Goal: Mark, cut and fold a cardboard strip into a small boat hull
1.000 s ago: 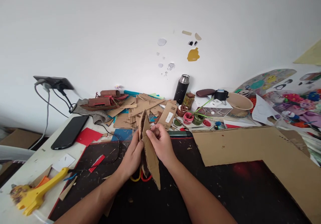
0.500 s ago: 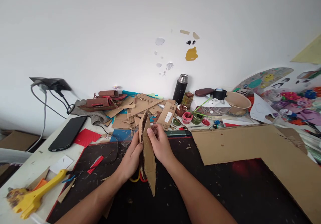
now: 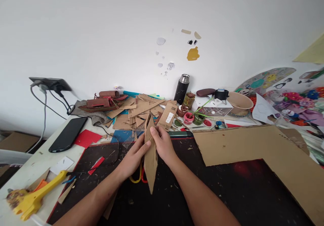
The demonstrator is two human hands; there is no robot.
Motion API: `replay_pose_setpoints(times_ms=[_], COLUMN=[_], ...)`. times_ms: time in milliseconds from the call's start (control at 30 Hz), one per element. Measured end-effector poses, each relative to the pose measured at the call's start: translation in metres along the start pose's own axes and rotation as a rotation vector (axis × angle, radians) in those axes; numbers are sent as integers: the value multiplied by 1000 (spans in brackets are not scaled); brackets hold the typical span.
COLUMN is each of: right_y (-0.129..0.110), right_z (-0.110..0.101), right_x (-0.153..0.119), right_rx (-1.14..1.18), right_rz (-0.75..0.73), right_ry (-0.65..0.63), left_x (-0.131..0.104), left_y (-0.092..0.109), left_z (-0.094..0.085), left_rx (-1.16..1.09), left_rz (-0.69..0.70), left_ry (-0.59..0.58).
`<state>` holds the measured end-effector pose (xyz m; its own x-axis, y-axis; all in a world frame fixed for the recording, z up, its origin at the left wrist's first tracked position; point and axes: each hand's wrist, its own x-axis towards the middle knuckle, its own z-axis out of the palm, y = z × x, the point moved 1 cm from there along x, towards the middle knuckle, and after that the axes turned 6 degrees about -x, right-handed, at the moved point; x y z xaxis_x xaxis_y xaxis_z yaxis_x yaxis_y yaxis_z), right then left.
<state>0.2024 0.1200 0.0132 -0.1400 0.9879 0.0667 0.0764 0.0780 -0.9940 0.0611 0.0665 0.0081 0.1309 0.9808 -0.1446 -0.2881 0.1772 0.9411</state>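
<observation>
A pointed, boat-like cardboard piece [image 3: 151, 162] is held upright above the dark mat, its narrow tip pointing down toward me. My left hand [image 3: 134, 157] grips its left side, thumb on the near face and fingers behind. On the right side my right hand [image 3: 164, 145] pinches the upper part, thumb flat on the cardboard. Scissors with yellow and red handles [image 3: 135, 178] lie on the mat, partly hidden behind the piece.
Cardboard scraps [image 3: 144, 109], a black flask [image 3: 182, 88] and paint pots [image 3: 188, 118] line the back. A large cut cardboard sheet [image 3: 235, 145] lies right. A yellow glue gun [image 3: 37, 195] and phone [image 3: 68, 135] are left.
The cardboard piece has turned so its broad face points more toward me, and its gap looks narrower. My left thumb has moved onto the near face.
</observation>
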Motion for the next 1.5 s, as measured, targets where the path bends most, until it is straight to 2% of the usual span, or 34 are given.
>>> replay_pose_setpoints(times_ms=[167, 333, 433, 567, 733, 833, 933, 1133, 1233, 1500], right_y=[0, 1, -2, -6, -7, -8, -11, -15, -11, 0], right_z=[-1, 1, 3, 2, 3, 7, 10, 10, 11, 19], right_x=[0, -4, -8, -12, -14, -17, -21, -25, -24, -24], right_rx=[-53, -64, -61, -232, -267, -338, -434, -539, -452, -74], right_rz=[-33, -44, -63, -85, -81, -79, -89, -143, -106, 178], right_ry=[6, -48, -114, -154, -154, -205, -260, -189, -206, -384], left_x=[0, 4, 7, 10, 11, 12, 14, 16, 19, 19], left_y=[6, 8, 12, 27, 39, 39, 38, 41, 43, 42], left_z=[6, 7, 2, -6, -5, -5, -5, -12, -15, -18], left_rx=[-51, -29, -77, -174, -240, -259, -335, -373, -400, -418], left_rz=[-3, 44, 78, 208, 249, 274, 260, 284, 299, 301], left_ry=[-7, 64, 170, 350, 431, 527, 576, 658, 677, 689])
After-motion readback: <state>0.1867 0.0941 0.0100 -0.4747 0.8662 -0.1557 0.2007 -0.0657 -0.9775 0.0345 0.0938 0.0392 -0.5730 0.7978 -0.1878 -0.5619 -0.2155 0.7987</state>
